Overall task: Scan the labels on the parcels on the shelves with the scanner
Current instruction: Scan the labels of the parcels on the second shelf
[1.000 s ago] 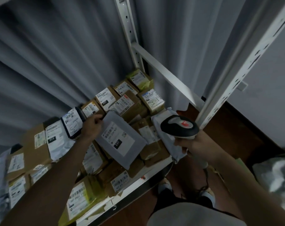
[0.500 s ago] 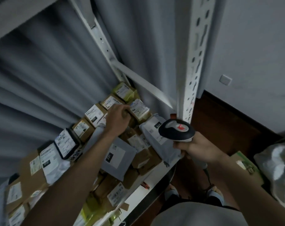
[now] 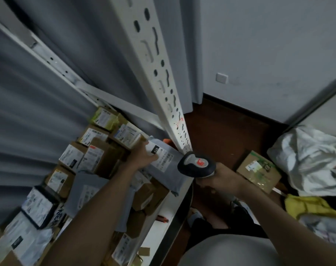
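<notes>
A white metal shelf (image 3: pixel 169 206) crowded with parcels runs from the lower left toward the middle of the view, backed by a grey pleated curtain (image 3: pixel 29 116). A white slotted upright post (image 3: pixel 159 77) of the shelving rises from the shelf's right-hand corner. To the right lie a dark brown floor (image 3: pixel 217 135), a pale wall (image 3: pixel 268 45) with a small white wall plate (image 3: pixel 221 78), a cardboard box on the floor (image 3: pixel 259 170), a heap of white plastic bags (image 3: pixel 307 160) and something yellow (image 3: pixel 305 207) beneath it. On the shelf, brown cardboard boxes (image 3: pixel 103 158) with white labels lie packed together, with grey mailer bags among them. The left hand (image 3: pixel 144 157) reaches across the boxes and holds the near edge of a grey parcel (image 3: pixel 169 169) at the shelf's right end, just under the post; its fingers curl onto the white label (image 3: pixel 161 157), which faces up and shows a barcode and a black tag. The right hand (image 3: pixel 218 176) wraps its fingers round the handle of the scanner (image 3: pixel 196 164), a dark and light grey unit with a red mark on top. The scanner's head sits just to the right of the label, very close to the parcel's edge and the shelf's corner.
</notes>
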